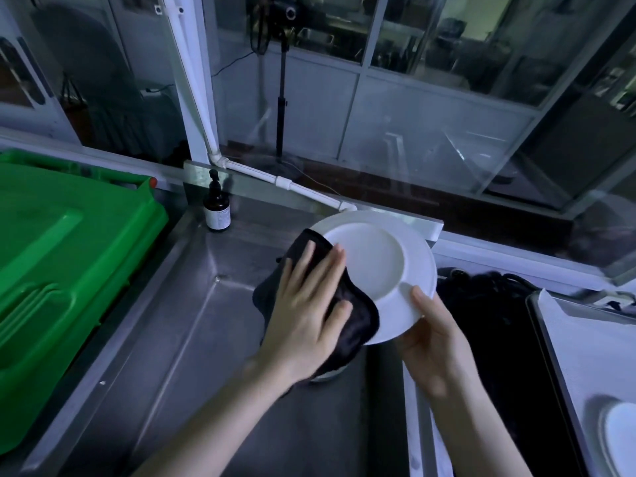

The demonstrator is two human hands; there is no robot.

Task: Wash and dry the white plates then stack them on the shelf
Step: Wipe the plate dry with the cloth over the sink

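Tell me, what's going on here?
A person is wiping a white plate over the steel sink. The right hand grips the plate's rim, holding it tilted, while the left hand presses a dark cloth flat against its left side. A second white plate lies to the right, and a brown pump bottle stands at the sink's back corner.

I see a smooth, glossy white plate (378, 263), a dark fuzzy cloth (359, 327), a brushed-metal sink (192, 321) with a dull sheen, a smooth green plastic bin (62, 242) and a brown glass bottle (216, 210).
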